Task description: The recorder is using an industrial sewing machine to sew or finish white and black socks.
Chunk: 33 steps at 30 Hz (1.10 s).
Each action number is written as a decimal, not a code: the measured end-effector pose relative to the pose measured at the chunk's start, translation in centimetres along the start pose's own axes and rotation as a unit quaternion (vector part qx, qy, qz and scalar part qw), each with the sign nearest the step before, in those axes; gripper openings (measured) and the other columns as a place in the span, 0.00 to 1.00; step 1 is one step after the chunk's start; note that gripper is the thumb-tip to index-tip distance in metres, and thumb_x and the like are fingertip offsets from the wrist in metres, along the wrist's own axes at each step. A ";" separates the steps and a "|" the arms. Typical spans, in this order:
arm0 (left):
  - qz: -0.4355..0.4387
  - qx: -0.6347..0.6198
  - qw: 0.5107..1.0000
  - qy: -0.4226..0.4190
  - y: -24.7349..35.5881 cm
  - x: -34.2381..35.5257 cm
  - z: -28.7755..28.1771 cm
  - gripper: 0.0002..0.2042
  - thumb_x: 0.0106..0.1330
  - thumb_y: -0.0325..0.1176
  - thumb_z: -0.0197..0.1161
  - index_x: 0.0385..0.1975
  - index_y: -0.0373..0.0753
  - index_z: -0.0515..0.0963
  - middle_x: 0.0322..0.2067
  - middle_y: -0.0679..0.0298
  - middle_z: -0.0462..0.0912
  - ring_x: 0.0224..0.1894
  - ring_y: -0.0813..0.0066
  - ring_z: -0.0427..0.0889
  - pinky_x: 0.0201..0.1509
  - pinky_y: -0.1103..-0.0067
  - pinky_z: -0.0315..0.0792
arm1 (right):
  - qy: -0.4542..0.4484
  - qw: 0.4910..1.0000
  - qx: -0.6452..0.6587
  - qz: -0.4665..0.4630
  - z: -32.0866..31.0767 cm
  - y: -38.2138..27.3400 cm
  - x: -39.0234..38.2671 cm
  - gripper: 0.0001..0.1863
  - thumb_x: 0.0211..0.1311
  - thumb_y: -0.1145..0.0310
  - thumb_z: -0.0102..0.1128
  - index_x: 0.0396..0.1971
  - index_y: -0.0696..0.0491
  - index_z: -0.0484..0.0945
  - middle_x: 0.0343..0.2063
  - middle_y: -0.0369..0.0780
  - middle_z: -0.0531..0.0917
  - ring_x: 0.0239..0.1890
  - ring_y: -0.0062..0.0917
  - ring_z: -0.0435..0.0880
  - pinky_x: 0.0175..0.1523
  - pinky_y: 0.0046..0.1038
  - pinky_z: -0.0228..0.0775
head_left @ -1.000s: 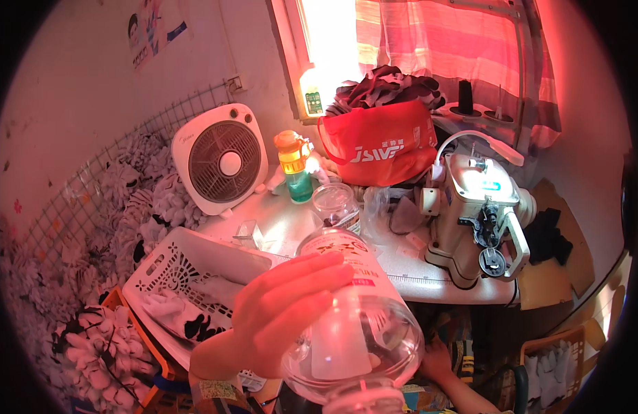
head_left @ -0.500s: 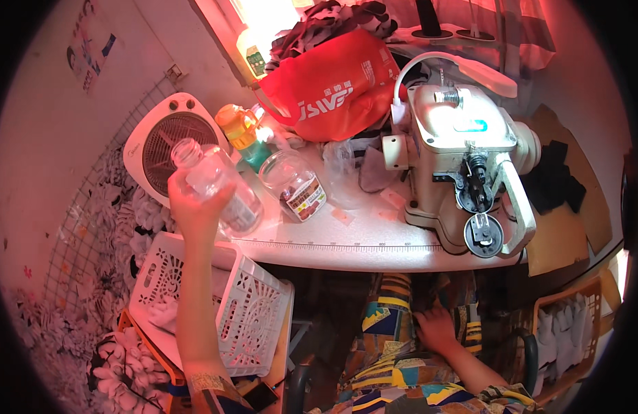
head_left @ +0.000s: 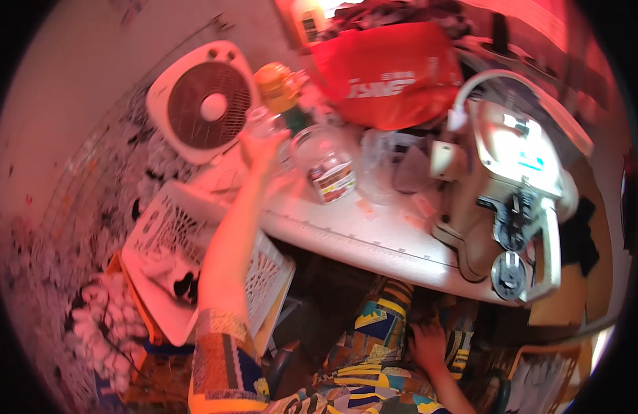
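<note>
My left hand (head_left: 262, 148) is closed round a clear bottle (head_left: 260, 121) at the back left of the table, with my arm stretched out toward it. The fingers hide part of the bottle. Beside it stand an orange-topped jug (head_left: 277, 86) with a green lower part and a clear open jar (head_left: 322, 157) with a printed label. My right hand (head_left: 426, 343) lies on my patterned clothing at my lap, fingers stretched out, with nothing visible in it.
A box fan (head_left: 207, 107) stands left of the bottle. A sewing machine (head_left: 502, 159) fills the table's right side, and a red bag (head_left: 395, 76) lies at the back. White plastic baskets (head_left: 143, 238) sit below the table's left edge, by heaped fabric pieces (head_left: 105, 317).
My left hand has carried the bottle away from me, toward the spot between fan and jar. The view has shifted and tilted. My right hand stays at my lap.
</note>
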<state>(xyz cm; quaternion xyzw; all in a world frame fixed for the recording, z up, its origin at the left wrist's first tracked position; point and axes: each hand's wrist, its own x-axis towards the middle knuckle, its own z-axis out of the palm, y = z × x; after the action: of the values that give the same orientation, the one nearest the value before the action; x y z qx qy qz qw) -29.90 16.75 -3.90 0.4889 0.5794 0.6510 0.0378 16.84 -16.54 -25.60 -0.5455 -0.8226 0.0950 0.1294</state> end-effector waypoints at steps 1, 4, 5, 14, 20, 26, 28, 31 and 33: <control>0.043 -0.031 0.999 0.011 -0.8 0.1 0.4 0.35 0.33 0.38 0.82 0.45 0.33 0.73 0.38 0.57 0.81 0.39 0.69 0.80 0.45 0.73 0.74 | -0.005 1.000 0.011 -0.006 0.1 0.0 0.1 0.22 0.46 0.64 0.64 0.45 0.50 0.76 0.35 0.41 0.78 0.44 0.38 0.75 0.53 0.40 0.63; 0.107 0.071 0.987 0.099 -1.8 -0.6 0.3 0.21 0.44 0.32 0.77 0.40 0.33 0.80 0.33 0.62 0.84 0.33 0.75 0.82 0.39 0.77 0.76 | 0.012 1.000 -0.011 -0.021 0.3 0.3 0.0 0.22 0.46 0.65 0.63 0.45 0.51 0.76 0.35 0.42 0.78 0.45 0.39 0.75 0.54 0.41 0.63; 0.116 0.139 0.975 0.132 -0.9 -0.7 0.0 0.20 0.47 0.32 0.76 0.40 0.33 0.80 0.32 0.63 0.84 0.33 0.75 0.82 0.40 0.76 0.76 | 0.000 1.000 -0.008 -0.024 -0.1 0.0 0.2 0.22 0.46 0.65 0.63 0.45 0.51 0.76 0.35 0.42 0.78 0.45 0.39 0.75 0.54 0.42 0.62; -0.145 0.354 0.923 -0.040 -7.1 2.6 -29.1 0.08 0.56 0.35 0.64 0.28 0.36 0.79 0.25 0.61 0.83 0.25 0.72 0.81 0.30 0.74 0.74 | -0.040 0.999 -0.029 -0.024 0.9 -0.2 0.6 0.20 0.46 0.66 0.62 0.42 0.51 0.76 0.34 0.43 0.78 0.44 0.40 0.74 0.54 0.42 0.61; -0.596 0.160 0.777 -0.128 -14.5 -5.5 -32.3 0.21 0.64 0.39 0.57 0.55 0.37 0.65 0.47 0.44 0.77 0.41 0.46 0.80 0.41 0.57 0.78 | -0.062 0.996 -0.055 -0.032 1.2 0.0 1.2 0.20 0.45 0.66 0.61 0.42 0.51 0.76 0.36 0.43 0.78 0.45 0.40 0.74 0.58 0.44 0.60; -0.593 0.231 0.769 -0.066 -14.6 -10.6 -24.5 0.30 0.58 0.44 0.67 0.55 0.37 0.64 0.50 0.47 0.73 0.43 0.56 0.78 0.42 0.67 0.76 | -0.066 0.993 -0.091 -0.038 1.4 0.2 1.5 0.20 0.44 0.66 0.62 0.42 0.51 0.77 0.38 0.45 0.78 0.49 0.43 0.73 0.62 0.47 0.58; -0.534 0.219 0.816 -0.031 -14.4 -10.8 -23.9 0.30 0.56 0.44 0.69 0.54 0.37 0.64 0.51 0.49 0.73 0.46 0.57 0.77 0.45 0.67 0.75 | -0.030 0.988 -0.133 -0.079 1.3 -0.1 1.5 0.20 0.43 0.66 0.63 0.42 0.52 0.78 0.38 0.46 0.78 0.50 0.45 0.73 0.63 0.47 0.56; -0.382 0.159 0.910 0.032 -13.2 -10.0 -23.2 0.32 0.52 0.43 0.72 0.54 0.39 0.65 0.52 0.51 0.73 0.51 0.59 0.75 0.50 0.67 0.73 | -0.072 0.992 -0.099 -0.043 2.4 0.6 0.8 0.21 0.43 0.66 0.62 0.42 0.52 0.77 0.39 0.46 0.78 0.52 0.47 0.72 0.65 0.48 0.54; -0.291 0.180 0.940 0.022 -12.0 -8.0 -24.1 0.33 0.50 0.42 0.74 0.53 0.39 0.65 0.53 0.53 0.73 0.53 0.60 0.74 0.54 0.66 0.72 | -0.084 0.989 -0.117 -0.045 2.3 0.5 1.0 0.22 0.43 0.66 0.62 0.43 0.52 0.77 0.39 0.46 0.79 0.52 0.46 0.72 0.64 0.48 0.55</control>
<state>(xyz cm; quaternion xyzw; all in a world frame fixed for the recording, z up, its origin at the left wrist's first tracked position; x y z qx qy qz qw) -48.37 -1.59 -14.59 0.2833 0.8044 0.5074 0.1238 16.20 -15.49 -27.80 -0.5096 -0.8596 0.0374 -0.0005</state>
